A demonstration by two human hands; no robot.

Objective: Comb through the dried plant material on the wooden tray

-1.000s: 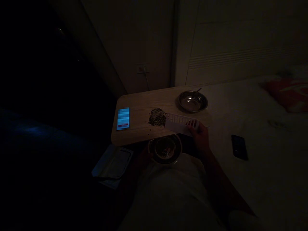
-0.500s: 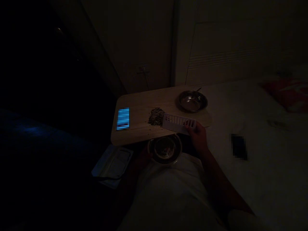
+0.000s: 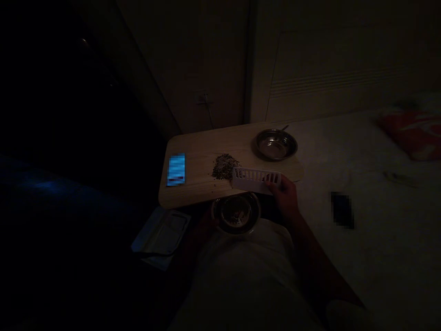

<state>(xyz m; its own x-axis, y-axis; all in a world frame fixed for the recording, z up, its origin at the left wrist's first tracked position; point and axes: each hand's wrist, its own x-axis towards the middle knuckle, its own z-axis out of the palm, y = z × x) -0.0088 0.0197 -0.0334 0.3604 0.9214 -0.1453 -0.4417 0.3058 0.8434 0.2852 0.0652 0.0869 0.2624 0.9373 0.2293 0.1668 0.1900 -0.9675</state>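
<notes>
Our left hand (image 3: 207, 221), dim at lower centre, sits at the left rim of a round bowl (image 3: 255, 216), and we cannot tell through the dark how its fingers close; our right hand (image 3: 286, 198), right of centre, grips the right end of a pale slotted strip (image 3: 251, 184), thumb laid along it. From the left, we see a faint blue glow (image 3: 43, 185) near the frame's edge, then a pale flat package (image 3: 161, 233) at lower left. Above it, on the left end of a wooden tabletop (image 3: 198, 186), lies a bright blue rectangle (image 3: 176, 169), its face blurred out. A wall socket (image 3: 200, 96) with a white cord (image 3: 210, 116) shows at upper centre. Below, mid-frame, we have a loose heap of small dark and light bits (image 3: 224, 166) on the wood, with the strip's left end at its lower right edge. Under the table's near edge, the round bowl has a few bits in its bottom. Toward the right end of the tabletop stands a shiny metal bowl (image 3: 293, 148), a thin handle (image 3: 285, 128) showing behind it. At far right, pale bedding (image 3: 382, 257) bears a dark blurred rectangle (image 3: 342, 210) and, higher, a red patterned item (image 3: 411, 135).
</notes>
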